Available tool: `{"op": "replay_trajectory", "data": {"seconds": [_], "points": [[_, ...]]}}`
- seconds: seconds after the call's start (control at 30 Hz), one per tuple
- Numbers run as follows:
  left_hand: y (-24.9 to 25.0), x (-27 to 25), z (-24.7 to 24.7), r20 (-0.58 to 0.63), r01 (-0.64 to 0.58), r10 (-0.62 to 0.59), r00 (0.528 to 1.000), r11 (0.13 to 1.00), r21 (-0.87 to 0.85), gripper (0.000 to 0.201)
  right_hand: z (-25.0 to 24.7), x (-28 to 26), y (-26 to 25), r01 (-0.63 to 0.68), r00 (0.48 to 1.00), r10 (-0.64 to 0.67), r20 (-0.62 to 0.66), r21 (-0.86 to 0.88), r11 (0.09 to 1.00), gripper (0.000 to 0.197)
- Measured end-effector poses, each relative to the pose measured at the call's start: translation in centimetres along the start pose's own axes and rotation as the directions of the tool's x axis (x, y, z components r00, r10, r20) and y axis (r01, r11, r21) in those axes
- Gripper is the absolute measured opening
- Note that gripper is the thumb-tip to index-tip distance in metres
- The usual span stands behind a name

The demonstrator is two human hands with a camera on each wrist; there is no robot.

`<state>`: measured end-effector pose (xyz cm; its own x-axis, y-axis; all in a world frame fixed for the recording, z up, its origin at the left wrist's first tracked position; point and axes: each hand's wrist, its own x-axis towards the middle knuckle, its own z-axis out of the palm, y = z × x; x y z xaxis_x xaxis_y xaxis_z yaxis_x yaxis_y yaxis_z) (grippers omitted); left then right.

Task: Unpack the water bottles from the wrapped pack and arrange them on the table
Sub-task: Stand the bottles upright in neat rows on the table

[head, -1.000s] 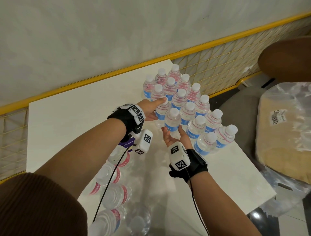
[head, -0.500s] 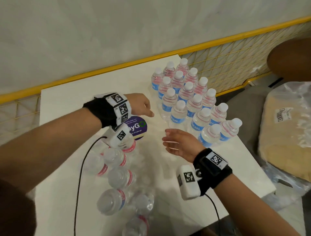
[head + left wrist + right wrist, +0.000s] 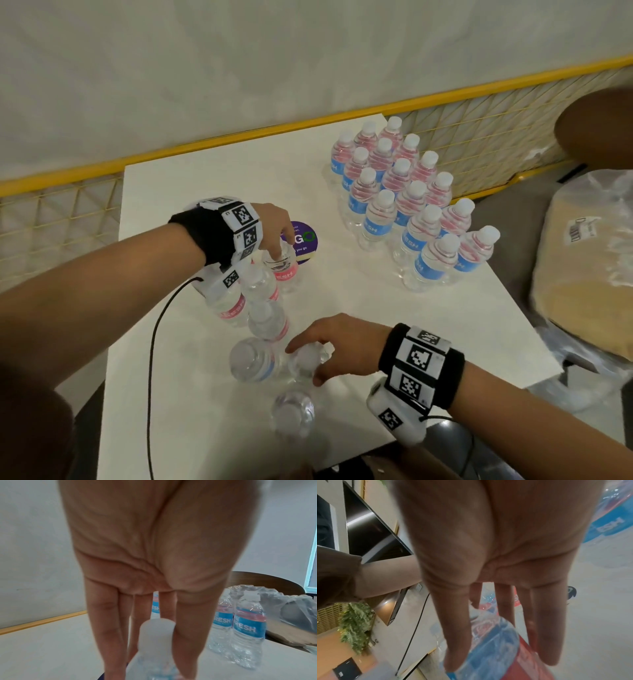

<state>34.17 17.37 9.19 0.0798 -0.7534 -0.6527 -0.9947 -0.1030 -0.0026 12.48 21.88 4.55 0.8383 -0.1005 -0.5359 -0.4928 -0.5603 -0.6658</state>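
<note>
Several upright water bottles [image 3: 400, 202] with blue and pink labels stand in rows at the far right of the white table [image 3: 191, 192]. Nearer me is a loose cluster of bottles, some lying down. My left hand [image 3: 277, 251] reaches down over the farthest of these, and its fingers and thumb close round that bottle [image 3: 284, 270] at the cap [image 3: 157, 627]. My right hand [image 3: 305, 365] curls over a bottle [image 3: 303, 368] at the cluster's near end. In the right wrist view, thumb and fingers [image 3: 551, 655] straddle its blue and red label [image 3: 496, 642].
Two more bottles [image 3: 251, 359] [image 3: 293, 414] lie by my right hand near the table's front edge. A purple round sticker [image 3: 305, 240] sits behind my left hand. A yellow wire fence [image 3: 479, 137] borders the table. A plastic-wrapped bundle [image 3: 589, 267] lies off the right edge.
Both hands have drawn back from the arranged rows to the loose cluster. The left has come down onto a bottle's top and the right has closed over a nearer bottle.
</note>
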Motion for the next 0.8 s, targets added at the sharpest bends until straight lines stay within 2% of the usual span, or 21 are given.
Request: {"op": "replay_trajectory", "data": {"seconds": [0.2, 0.37, 0.5, 0.7, 0.8], "points": [[0.6, 0.4, 0.0, -0.112, -0.038, 0.032, 0.993, 0.998, -0.048, 0.042, 1.5, -0.6, 0.1, 0.006, 0.986, 0.005, -0.167, 0.062, 0.998, 0.051], [4.1, 1.1, -0.3, -0.18, -0.122, 0.109, 0.978, 0.991, -0.06, 0.039, 0.9, -1.5, 1.9, -0.06, 0.931, 0.119, -0.346, 0.176, 0.983, 0.05], [7.5, 2.4, -0.5, -0.228, -0.187, 0.174, 0.958, 0.982, -0.034, 0.038, -1.1, -2.3, 4.5, -0.142, 0.858, 0.229, -0.46, 0.216, 0.966, 0.05], [11.3, 3.7, -0.5, -0.319, -0.26, 0.222, 0.922, 0.962, -0.083, 0.038, -3.7, -4.0, 8.3, -0.203, 0.677, 0.427, -0.599, 0.406, 0.891, 0.056], [12.2, 4.0, -0.6, -0.332, -0.274, 0.218, 0.918, 0.953, -0.129, 0.04, -4.1, -4.6, 9.4, -0.212, 0.653, 0.454, -0.606, 0.43, 0.878, 0.058]]}}
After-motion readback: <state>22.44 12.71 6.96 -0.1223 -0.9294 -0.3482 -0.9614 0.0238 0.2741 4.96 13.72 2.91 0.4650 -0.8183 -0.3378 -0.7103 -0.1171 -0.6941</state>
